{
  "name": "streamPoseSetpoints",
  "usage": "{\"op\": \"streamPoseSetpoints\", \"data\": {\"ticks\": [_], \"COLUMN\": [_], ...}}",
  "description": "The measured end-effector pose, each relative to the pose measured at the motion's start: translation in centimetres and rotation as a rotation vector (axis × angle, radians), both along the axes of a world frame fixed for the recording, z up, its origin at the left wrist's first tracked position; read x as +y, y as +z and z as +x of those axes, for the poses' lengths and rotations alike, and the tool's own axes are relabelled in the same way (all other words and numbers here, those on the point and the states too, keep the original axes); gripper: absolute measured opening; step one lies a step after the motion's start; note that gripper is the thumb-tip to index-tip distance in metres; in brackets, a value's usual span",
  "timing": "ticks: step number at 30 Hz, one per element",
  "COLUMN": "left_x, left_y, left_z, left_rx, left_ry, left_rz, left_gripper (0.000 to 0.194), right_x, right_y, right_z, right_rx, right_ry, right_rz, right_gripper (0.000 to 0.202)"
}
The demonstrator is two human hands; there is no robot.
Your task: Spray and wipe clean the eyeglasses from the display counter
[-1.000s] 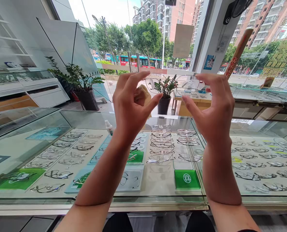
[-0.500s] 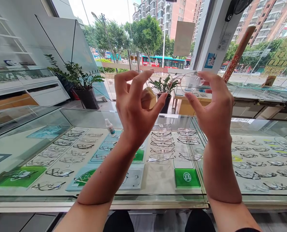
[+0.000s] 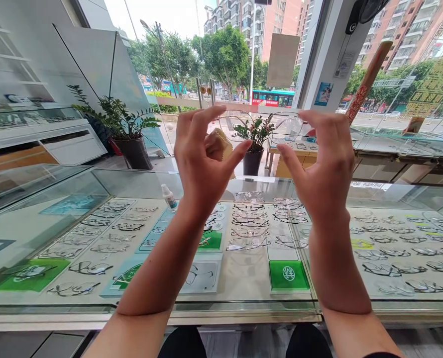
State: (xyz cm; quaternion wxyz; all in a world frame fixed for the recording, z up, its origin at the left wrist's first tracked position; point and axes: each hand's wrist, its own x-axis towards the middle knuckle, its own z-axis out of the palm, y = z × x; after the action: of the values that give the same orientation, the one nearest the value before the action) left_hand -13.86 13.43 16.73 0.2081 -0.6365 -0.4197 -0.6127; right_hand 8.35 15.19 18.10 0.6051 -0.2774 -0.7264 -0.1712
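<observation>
A thin-rimmed pair of eyeglasses [image 3: 286,128] is held up at about eye height above the counter, its lenses facing the window. My left hand [image 3: 201,164] grips the left end of the frame between thumb and fingers. A yellowish cloth [image 3: 225,143] with a zigzag edge is tucked in the curled fingers of that same hand. At the other end, my right hand [image 3: 328,164] pinches the right side of the frame. The temples are hard to make out against the bright background.
Below my arms, a glass display case [image 3: 244,293] holds several rows of eyeglasses. A small spray bottle [image 3: 169,197] stands on its top at the left. Potted plants [image 3: 134,144] stand beyond it, before the window. A second counter [image 3: 404,154] is at the right.
Both hands have shifted slightly left with the eyeglasses, which now look more level and face-on. The grip is unchanged. Outside, the bus has moved right.
</observation>
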Motion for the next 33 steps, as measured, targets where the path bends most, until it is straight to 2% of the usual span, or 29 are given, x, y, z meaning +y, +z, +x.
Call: {"op": "streamPoseSetpoints", "data": {"ticks": [5, 10, 13, 18, 21, 24, 28, 33], "left_x": [0.6, 1.5, 2.0, 3.2, 3.5, 3.5, 3.2, 1.4], "left_y": [0.0, -0.1, -0.1, 0.0, 0.0, -0.1, 0.0, 0.4], "left_z": [-0.3, -0.7, -1.1, -2.5, -3.1, -3.2, -2.8, -1.7], "left_rx": [-0.001, -0.016, -0.043, -0.029, -0.037, -0.034, -0.025, -0.065], "left_ry": [0.036, 0.065, 0.002, -0.118, -0.151, -0.152, -0.131, -0.030], "left_rz": [0.052, 0.075, 0.049, -0.002, -0.020, -0.019, 0.003, 0.083], "left_gripper": [0.055, 0.057, 0.057, 0.066, 0.074, 0.075, 0.067, 0.058], "right_x": [-0.4, -0.4, -0.4, -0.5, -0.4, -0.3, -0.2, 1.1], "right_y": [0.0, -0.1, -0.1, -0.3, -0.5, -0.5, -0.5, -0.8], "right_z": [-0.2, -0.6, -0.7, -0.7, -0.7, -0.9, -1.0, -0.6], "right_rx": [-0.003, 0.029, 0.030, -0.003, -0.019, -0.010, 0.043, 0.228], "right_ry": [-0.037, -0.015, 0.008, -0.033, -0.040, -0.034, 0.017, 0.232], "right_rz": [-0.057, 0.025, 0.057, -0.081, -0.082, -0.075, -0.084, -0.153], "right_gripper": [0.037, 0.034, 0.035, 0.039, 0.044, 0.042, 0.038, 0.038]}}
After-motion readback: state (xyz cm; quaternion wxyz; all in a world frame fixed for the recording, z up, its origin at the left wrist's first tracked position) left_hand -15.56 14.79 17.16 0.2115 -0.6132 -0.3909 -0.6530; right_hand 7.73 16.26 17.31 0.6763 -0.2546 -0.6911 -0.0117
